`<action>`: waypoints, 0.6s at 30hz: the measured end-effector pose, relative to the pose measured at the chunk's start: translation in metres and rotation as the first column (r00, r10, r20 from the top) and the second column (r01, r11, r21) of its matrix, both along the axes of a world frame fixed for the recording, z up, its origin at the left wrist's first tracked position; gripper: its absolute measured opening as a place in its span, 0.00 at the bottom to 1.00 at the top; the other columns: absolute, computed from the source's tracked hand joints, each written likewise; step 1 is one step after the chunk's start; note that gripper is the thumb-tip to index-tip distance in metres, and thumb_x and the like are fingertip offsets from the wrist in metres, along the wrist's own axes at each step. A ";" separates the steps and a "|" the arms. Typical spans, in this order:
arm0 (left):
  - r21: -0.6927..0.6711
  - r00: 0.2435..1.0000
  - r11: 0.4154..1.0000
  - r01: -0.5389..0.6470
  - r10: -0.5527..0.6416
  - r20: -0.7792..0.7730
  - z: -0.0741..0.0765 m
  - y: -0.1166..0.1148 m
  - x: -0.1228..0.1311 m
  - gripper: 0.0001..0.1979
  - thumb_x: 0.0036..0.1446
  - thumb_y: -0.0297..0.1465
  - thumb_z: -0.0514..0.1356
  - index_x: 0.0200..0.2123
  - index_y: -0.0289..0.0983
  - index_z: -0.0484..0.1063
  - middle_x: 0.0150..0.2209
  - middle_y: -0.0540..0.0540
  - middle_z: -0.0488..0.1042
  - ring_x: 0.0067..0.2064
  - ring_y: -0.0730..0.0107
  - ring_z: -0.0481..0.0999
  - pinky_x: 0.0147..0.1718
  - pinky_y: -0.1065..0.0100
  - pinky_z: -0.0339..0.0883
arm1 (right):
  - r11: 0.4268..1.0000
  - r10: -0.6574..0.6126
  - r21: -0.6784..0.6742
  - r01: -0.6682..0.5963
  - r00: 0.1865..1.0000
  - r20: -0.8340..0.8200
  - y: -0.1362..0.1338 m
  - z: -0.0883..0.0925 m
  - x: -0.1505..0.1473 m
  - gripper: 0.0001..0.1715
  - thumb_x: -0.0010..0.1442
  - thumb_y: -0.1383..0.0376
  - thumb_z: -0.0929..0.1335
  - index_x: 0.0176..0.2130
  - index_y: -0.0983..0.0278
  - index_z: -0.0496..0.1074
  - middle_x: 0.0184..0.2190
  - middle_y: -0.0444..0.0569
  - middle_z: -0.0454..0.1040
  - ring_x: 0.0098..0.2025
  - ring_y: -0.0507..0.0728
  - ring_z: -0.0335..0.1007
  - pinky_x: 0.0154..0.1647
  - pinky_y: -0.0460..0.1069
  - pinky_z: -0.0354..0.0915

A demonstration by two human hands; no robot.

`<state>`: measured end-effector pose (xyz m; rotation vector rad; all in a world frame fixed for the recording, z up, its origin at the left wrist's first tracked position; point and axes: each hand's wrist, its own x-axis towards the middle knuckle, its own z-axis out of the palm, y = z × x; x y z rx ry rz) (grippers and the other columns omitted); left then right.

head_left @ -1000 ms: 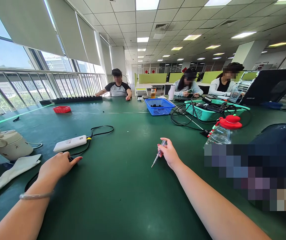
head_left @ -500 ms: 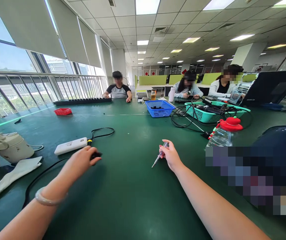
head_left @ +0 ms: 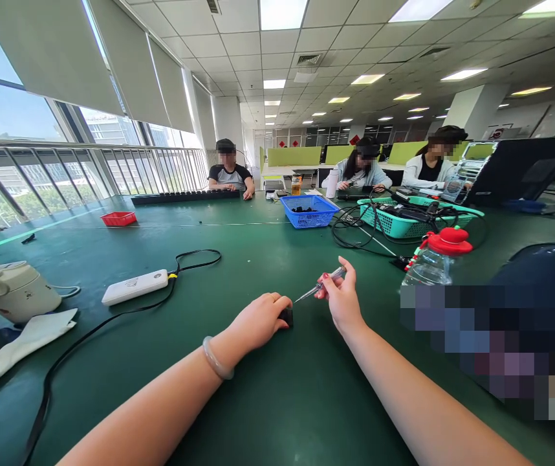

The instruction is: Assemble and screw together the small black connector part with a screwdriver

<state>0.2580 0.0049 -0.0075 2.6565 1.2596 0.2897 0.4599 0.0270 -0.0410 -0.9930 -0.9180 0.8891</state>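
Note:
My left hand is closed over a small black part and holds it down on the green table. A pale bangle sits on that wrist. My right hand pinches a thin clear-handled screwdriver. Its metal tip points left and down, ending just above the black part.
A white power bank with a black cable lies to the left, beside a cream kettle and a white cloth. A red-capped water bottle, blue basket and teal basket stand to the right. Three people sit at the far side.
My left hand slid right across the table with the small black part, from near the power bank to the middle. My right hand turned the screwdriver's tip toward it.

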 end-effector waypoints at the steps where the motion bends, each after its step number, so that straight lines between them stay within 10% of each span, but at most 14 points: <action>1: -0.004 0.999 1.000 -0.018 0.018 0.029 -0.003 0.000 0.000 0.14 0.59 0.31 0.62 0.49 0.40 0.70 0.46 0.43 0.74 0.50 0.57 0.73 0.51 0.59 0.67 | 1.000 -0.004 -0.004 0.004 1.000 -0.003 0.000 -0.001 0.000 0.48 0.50 0.53 0.72 0.63 0.53 0.51 0.30 0.36 0.71 0.21 0.49 0.65 0.31 0.52 0.70; 10: -0.205 0.914 0.972 -0.113 0.182 0.363 -0.024 0.007 -0.011 0.22 0.49 0.30 0.68 0.49 0.42 0.71 0.44 0.47 0.78 0.47 0.61 0.76 0.49 0.61 0.69 | 0.993 0.065 -0.085 -0.076 0.990 -0.124 -0.003 -0.007 -0.010 0.53 0.44 0.58 0.75 0.63 0.55 0.49 0.31 0.38 0.72 0.26 0.52 0.68 0.36 0.55 0.73; 18: -0.252 0.909 0.959 -0.127 0.214 0.357 -0.021 0.007 -0.014 0.24 0.47 0.32 0.70 0.50 0.42 0.72 0.46 0.47 0.79 0.49 0.60 0.76 0.52 0.59 0.69 | 1.000 0.002 0.018 -0.003 0.998 0.068 -0.009 -0.002 -0.009 0.48 0.51 0.55 0.74 0.63 0.56 0.52 0.34 0.42 0.74 0.39 0.57 0.75 0.51 0.58 0.71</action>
